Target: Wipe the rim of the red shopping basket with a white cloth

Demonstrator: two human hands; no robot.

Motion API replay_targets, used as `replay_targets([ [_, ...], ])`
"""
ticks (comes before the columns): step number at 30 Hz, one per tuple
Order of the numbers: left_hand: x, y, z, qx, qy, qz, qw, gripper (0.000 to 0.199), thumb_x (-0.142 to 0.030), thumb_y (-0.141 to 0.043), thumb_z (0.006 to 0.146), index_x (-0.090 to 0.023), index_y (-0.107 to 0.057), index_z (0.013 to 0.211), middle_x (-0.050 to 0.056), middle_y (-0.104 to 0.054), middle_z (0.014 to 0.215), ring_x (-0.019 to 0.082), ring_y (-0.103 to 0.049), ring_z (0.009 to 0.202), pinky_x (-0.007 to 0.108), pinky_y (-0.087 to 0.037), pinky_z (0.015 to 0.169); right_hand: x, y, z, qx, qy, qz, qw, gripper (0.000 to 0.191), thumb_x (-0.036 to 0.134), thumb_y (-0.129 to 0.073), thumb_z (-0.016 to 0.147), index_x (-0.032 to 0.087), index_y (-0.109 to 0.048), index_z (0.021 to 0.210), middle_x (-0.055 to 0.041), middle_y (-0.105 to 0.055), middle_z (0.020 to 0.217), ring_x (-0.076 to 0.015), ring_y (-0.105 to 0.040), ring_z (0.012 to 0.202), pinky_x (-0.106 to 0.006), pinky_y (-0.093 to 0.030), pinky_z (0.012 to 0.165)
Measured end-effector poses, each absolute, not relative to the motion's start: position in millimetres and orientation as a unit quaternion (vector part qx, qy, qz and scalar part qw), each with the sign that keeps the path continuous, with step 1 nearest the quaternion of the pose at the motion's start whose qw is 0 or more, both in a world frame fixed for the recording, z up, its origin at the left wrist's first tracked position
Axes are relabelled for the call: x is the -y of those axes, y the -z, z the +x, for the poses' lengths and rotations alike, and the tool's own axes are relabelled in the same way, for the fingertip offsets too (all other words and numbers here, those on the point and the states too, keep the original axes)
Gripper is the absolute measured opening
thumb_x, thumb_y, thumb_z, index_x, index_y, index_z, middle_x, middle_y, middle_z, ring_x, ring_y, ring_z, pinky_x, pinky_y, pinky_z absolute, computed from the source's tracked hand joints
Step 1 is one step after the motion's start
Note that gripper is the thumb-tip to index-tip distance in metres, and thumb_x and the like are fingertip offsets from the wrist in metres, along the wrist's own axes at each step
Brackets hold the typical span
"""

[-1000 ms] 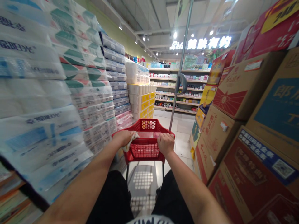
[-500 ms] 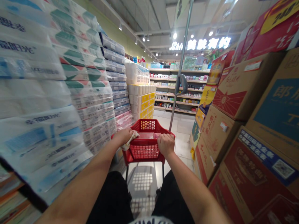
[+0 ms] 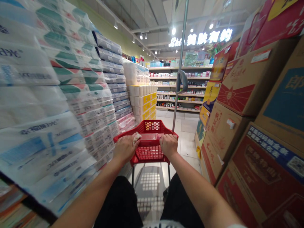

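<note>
A red shopping cart with a mesh basket stands in front of me, and a pinkish-red packet shows inside it. My left hand is closed at the left end of the cart's handle, with a crumpled pale cloth bunched at its fingers. At the right end of the handle, my right hand has its fingers wrapped round the bar. A grey metal pole with a looped grip rises beyond the cart's right side.
Tall stacks of wrapped tissue packs line the left side. Cardboard boxes are piled along the right. Tiled floor runs between them to stocked shelves at the back, under a lit sign.
My left hand has shifted its hold on the cart's handle, and less of the cloth shows now. The stacks and boxes on both sides have come slightly closer.
</note>
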State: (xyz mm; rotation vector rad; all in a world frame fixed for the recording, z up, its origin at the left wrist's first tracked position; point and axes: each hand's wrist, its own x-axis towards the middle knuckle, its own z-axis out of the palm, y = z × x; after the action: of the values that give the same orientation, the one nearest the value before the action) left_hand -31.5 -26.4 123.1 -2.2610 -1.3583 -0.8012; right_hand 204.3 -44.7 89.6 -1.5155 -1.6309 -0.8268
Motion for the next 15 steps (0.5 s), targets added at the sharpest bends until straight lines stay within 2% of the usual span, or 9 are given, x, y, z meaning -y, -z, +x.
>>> replay_targets([
  [2, 18, -127, -30, 0.508, 0.247, -0.806, 0.177, 0.055, -0.049, -0.02, 0.094, -0.019, -0.062, 0.112, 0.012, -0.069, 0.099, 0.028, -0.062, 0.094, 0.041, -0.043, 0.084, 45, -89, 204, 0.637, 0.321, -0.594, 0.371, 0.026, 0.024, -0.045, 0.091, 0.019, -0.056, 0.068, -0.0027, -0.059, 0.067, -0.0164, -0.047, 0.068, -0.034, -0.025, 0.074],
  [5, -5, -137, -31, 0.551, 0.171, -0.811, 0.097, 0.067, -0.053, -0.01, 0.093, -0.019, -0.068, 0.101, 0.014, -0.071, 0.093, 0.029, -0.065, 0.086, 0.041, -0.045, 0.074, 45, -89, 204, 0.638, 0.323, -0.595, 0.367, 0.026, 0.024, -0.044, 0.091, 0.019, -0.055, 0.068, -0.0026, -0.059, 0.067, -0.0162, -0.047, 0.068, -0.034, -0.025, 0.073],
  [7, -23, -145, -34, 0.576, 0.121, -0.807, 0.046, 0.073, -0.057, -0.011, 0.091, -0.015, -0.071, 0.086, 0.018, -0.071, 0.086, 0.032, -0.066, 0.084, 0.041, -0.046, 0.072, 46, -89, 204, 0.639, 0.323, -0.595, 0.365, 0.025, 0.024, -0.044, 0.091, 0.019, -0.056, 0.069, -0.0025, -0.059, 0.068, -0.0163, -0.047, 0.068, -0.034, -0.025, 0.073],
  [9, -38, -151, -36, 0.573, 0.098, -0.813, 0.02, 0.071, -0.059, -0.015, 0.09, -0.016, -0.071, 0.08, 0.018, -0.072, 0.085, 0.032, -0.066, 0.084, 0.04, -0.046, 0.071, 47, -89, 205, 0.64, 0.323, -0.594, 0.365, 0.025, 0.024, -0.044, 0.091, 0.019, -0.056, 0.069, -0.0026, -0.059, 0.068, -0.0163, -0.047, 0.068, -0.034, -0.025, 0.074],
  [12, -43, -155, -34, 0.572, 0.092, -0.815, 0.007, 0.073, -0.06, -0.014, 0.09, -0.017, -0.071, 0.077, 0.016, -0.072, 0.084, 0.03, -0.066, 0.084, 0.038, -0.046, 0.071, 49, -89, 207, 0.641, 0.325, -0.592, 0.365, 0.026, 0.024, -0.044, 0.091, 0.019, -0.055, 0.068, -0.0027, -0.059, 0.068, -0.0163, -0.048, 0.068, -0.034, -0.025, 0.074],
  [15, -27, -147, -30, 0.595, 0.11, -0.795, 0.05, 0.081, -0.062, -0.006, 0.089, -0.016, -0.072, 0.079, 0.016, -0.072, 0.083, 0.03, -0.066, 0.083, 0.037, -0.045, 0.069, 50, -89, 209, 0.639, 0.329, -0.592, 0.365, 0.026, 0.023, -0.045, 0.09, 0.019, -0.055, 0.067, -0.0024, -0.058, 0.066, -0.0163, -0.048, 0.068, -0.034, -0.025, 0.073],
])
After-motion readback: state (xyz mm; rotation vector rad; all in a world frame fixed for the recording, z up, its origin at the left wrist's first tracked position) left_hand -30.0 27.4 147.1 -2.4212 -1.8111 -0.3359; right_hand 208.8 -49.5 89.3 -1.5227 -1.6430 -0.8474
